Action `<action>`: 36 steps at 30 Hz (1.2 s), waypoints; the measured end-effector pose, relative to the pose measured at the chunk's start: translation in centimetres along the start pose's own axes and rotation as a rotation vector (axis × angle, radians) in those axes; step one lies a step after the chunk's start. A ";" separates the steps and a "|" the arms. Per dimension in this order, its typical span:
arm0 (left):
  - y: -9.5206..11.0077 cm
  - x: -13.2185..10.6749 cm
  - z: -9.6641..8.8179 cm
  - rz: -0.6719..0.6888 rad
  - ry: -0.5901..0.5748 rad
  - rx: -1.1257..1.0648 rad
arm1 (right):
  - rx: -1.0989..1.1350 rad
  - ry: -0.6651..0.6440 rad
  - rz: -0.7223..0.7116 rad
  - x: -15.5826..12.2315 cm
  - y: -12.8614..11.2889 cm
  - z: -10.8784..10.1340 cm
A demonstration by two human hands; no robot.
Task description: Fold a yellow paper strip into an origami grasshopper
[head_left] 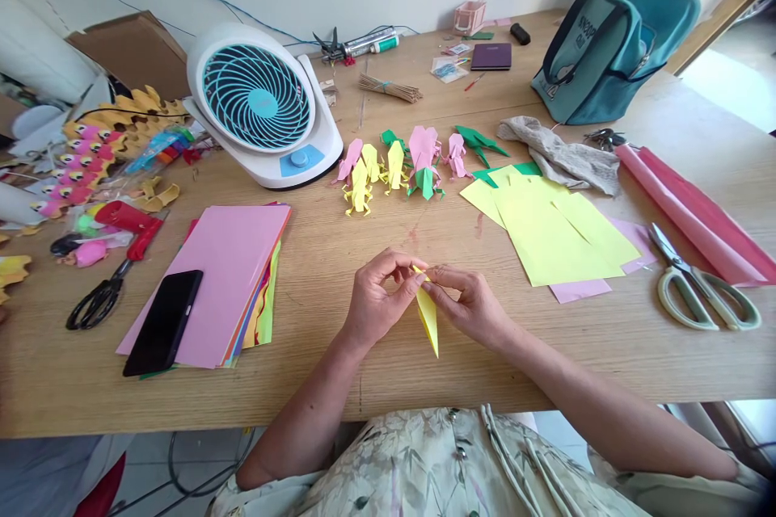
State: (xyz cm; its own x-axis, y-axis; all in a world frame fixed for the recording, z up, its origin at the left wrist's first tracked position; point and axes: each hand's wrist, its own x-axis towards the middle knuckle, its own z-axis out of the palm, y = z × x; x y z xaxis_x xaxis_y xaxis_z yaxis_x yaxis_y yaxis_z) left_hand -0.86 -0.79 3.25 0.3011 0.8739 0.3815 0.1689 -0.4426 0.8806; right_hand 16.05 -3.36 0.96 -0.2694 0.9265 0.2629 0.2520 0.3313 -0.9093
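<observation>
Yellow folded paper (428, 321) is over the table (315, 258), near its front edge, its top pinched by closed fingertips of left hand (381, 291) and right hand (470, 300), apparently during folding, so the next move likely calls for careful creasing.

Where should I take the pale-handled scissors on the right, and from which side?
Take the scissors by the pale handles, right hand coming from the near side. They lie flat, handles toward that side and blades pointing away and leftward, so this should keep clear of the edges. The right hand is busy with the folded yellow paper and would need freeing first.
</observation>
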 end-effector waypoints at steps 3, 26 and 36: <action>-0.2 0.1 0.1 0.047 -0.017 0.040 | -0.016 -0.004 0.009 0.1 -0.1 -0.1; -1.2 0.2 -0.2 0.208 0.100 0.171 | 0.209 -0.036 0.266 0.3 0.2 -0.2; -1.9 -0.1 0.6 0.232 0.009 0.136 | 0.169 -0.104 0.284 0.1 1.7 0.4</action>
State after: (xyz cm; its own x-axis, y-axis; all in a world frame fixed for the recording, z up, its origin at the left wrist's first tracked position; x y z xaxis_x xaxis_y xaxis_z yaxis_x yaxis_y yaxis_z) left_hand -0.69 -0.21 1.39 0.3384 0.7473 0.5719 0.2212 -0.6539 0.7235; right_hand 16.10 -2.75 -0.64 -0.3060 0.9514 -0.0349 0.1758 0.0204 -0.9842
